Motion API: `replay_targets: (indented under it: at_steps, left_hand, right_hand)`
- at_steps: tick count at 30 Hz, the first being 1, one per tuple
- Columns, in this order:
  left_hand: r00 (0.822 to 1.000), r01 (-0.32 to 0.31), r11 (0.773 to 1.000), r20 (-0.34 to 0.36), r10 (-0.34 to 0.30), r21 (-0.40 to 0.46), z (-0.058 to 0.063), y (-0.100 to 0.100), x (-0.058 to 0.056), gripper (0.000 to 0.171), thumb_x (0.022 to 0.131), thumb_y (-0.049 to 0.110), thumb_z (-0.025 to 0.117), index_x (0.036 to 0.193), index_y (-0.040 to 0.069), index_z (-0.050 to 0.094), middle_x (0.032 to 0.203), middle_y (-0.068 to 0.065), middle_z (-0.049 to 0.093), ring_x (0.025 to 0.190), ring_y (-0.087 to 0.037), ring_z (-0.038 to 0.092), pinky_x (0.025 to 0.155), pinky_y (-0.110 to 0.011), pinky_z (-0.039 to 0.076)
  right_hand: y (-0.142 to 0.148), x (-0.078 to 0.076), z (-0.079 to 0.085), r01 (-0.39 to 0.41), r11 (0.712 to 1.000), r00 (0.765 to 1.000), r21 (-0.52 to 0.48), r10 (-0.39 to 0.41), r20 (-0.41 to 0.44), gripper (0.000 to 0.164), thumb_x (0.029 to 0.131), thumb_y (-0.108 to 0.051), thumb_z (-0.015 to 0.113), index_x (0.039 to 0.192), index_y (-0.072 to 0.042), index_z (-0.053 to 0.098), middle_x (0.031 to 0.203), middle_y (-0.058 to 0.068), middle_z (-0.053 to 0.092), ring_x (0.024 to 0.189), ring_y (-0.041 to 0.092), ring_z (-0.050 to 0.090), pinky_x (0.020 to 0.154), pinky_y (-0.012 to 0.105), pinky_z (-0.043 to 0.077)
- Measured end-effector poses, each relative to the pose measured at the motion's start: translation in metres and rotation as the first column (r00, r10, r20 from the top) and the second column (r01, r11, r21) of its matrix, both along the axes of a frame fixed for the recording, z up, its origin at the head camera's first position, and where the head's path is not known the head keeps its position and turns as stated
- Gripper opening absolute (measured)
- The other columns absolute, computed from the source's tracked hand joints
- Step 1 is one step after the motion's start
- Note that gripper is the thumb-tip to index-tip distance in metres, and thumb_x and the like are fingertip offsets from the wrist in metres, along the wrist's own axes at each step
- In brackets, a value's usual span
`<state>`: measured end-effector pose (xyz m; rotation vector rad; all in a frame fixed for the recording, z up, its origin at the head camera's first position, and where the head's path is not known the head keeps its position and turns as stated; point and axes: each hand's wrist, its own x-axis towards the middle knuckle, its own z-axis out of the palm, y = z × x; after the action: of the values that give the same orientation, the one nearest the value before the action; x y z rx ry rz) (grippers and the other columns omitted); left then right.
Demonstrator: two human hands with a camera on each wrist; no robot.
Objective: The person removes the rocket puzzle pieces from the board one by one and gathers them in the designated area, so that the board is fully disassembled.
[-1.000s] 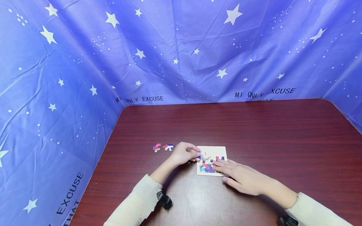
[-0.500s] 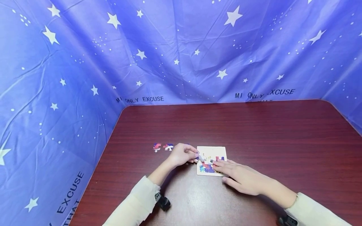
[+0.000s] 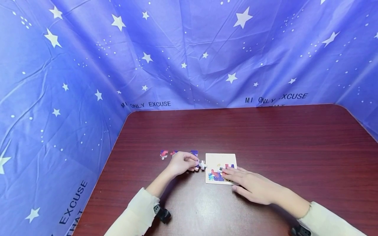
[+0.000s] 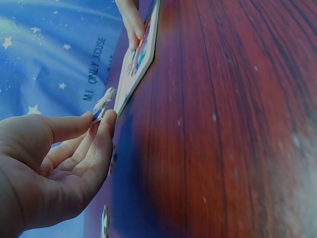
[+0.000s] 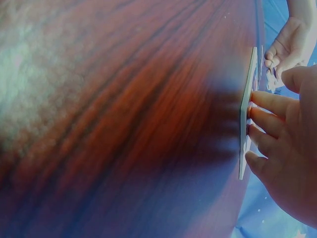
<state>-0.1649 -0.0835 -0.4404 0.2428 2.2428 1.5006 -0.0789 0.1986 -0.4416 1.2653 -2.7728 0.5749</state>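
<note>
My left hand (image 3: pixel 182 164) pinches a jigsaw piece (image 3: pixel 202 165) between thumb and fingers, just left of the pale puzzle board (image 3: pixel 217 159). In the left wrist view the same jigsaw piece (image 4: pixel 104 101) sticks out past the fingertips. The board's lower part carries several colourful fitted pieces (image 3: pixel 214 175); its upper part shows bare pale backing. My right hand (image 3: pixel 257 185) lies over the board's right side with straight fingers, hiding part of the picture. In the right wrist view those fingertips (image 5: pixel 253 130) rest at the board.
Loose jigsaw pieces lie left of the board: a red and purple one (image 3: pixel 163 154), one partly behind my left hand, and a purple one (image 3: pixel 194 152) near its fingers. The dark red wooden table (image 3: pixel 265 137) meets a blue star-printed curtain (image 3: pixel 189 65) at its back edge.
My left hand has drawn back leftward from the board with the jigsaw piece, which now shows beside the board's left edge. The right hand has stayed in place.
</note>
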Motion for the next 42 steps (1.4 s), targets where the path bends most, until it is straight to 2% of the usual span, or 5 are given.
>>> replay_targets:
  at_steps: [14, 29, 35, 39, 42]
  left_hand:
    - [0.999, -0.045, 0.999, 0.0, 0.045, -0.001, -0.006, -0.035, 0.001, 0.021, 0.087, 0.001, 0.064, 0.103, -0.013, 0.067, 0.09, -0.027, 0.072, 0.067, -0.01, 0.07, 0.064, -0.026, 0.059]
    - [0.985, -0.169, 0.981, -0.051, 0.165, -0.092, -0.006, -0.083, 0.008, 0.021, 0.086, 0.003, 0.065, 0.101, -0.01, 0.069, 0.08, -0.018, 0.074, 0.062, -0.003, 0.063, 0.063, -0.023, 0.057]
    - [0.972, -0.222, 0.957, -0.117, 0.202, -0.187, -0.005, -0.094, 0.008, 0.015, 0.085, 0.004, 0.066, 0.096, -0.004, 0.072, 0.074, -0.013, 0.073, 0.058, -0.005, 0.062, 0.059, -0.021, 0.054]
    - [0.963, -0.244, 0.934, -0.18, 0.202, -0.261, -0.002, -0.101, 0.009, 0.013, 0.084, 0.006, 0.068, 0.094, 0.0, 0.073, 0.068, -0.01, 0.072, 0.055, -0.006, 0.06, 0.054, -0.02, 0.049]
    - [0.957, -0.256, 0.921, -0.209, 0.199, -0.295, 0.0, -0.106, 0.009, 0.012, 0.084, 0.008, 0.069, 0.093, 0.001, 0.073, 0.066, -0.008, 0.071, 0.054, -0.006, 0.058, 0.052, -0.019, 0.045]
  right_hand:
    - [0.0, 0.0, -0.001, -0.01, 1.0, 1.0, -0.016, 0.009, -0.015, 0.042, 0.097, -0.02, 0.055, 0.137, -0.009, 0.052, 0.142, 0.006, 0.054, 0.131, 0.029, 0.051, 0.114, 0.005, -0.005]
    - [0.0, 0.001, 0.002, 0.007, 1.0, 1.0, 0.005, -0.007, -0.006, 0.042, 0.097, -0.021, 0.054, 0.137, -0.01, 0.052, 0.143, 0.005, 0.053, 0.132, 0.027, 0.051, 0.112, 0.002, -0.008]
    - [0.0, 0.0, 0.001, 0.011, 1.0, 1.0, 0.02, -0.011, -0.001, 0.042, 0.097, -0.022, 0.054, 0.138, -0.01, 0.052, 0.144, 0.006, 0.053, 0.132, 0.026, 0.051, 0.113, 0.004, -0.006]
    - [0.0, 0.001, 0.001, 0.027, 0.999, 1.0, 0.04, -0.027, 0.008, 0.043, 0.098, -0.024, 0.053, 0.139, -0.013, 0.051, 0.145, 0.003, 0.051, 0.134, 0.024, 0.049, 0.12, 0.017, 0.013]
    - [0.0, 0.001, 0.002, 0.028, 0.999, 1.0, 0.039, -0.028, 0.011, 0.042, 0.098, -0.024, 0.053, 0.139, -0.012, 0.051, 0.145, 0.003, 0.052, 0.134, 0.024, 0.049, 0.12, 0.018, 0.014]
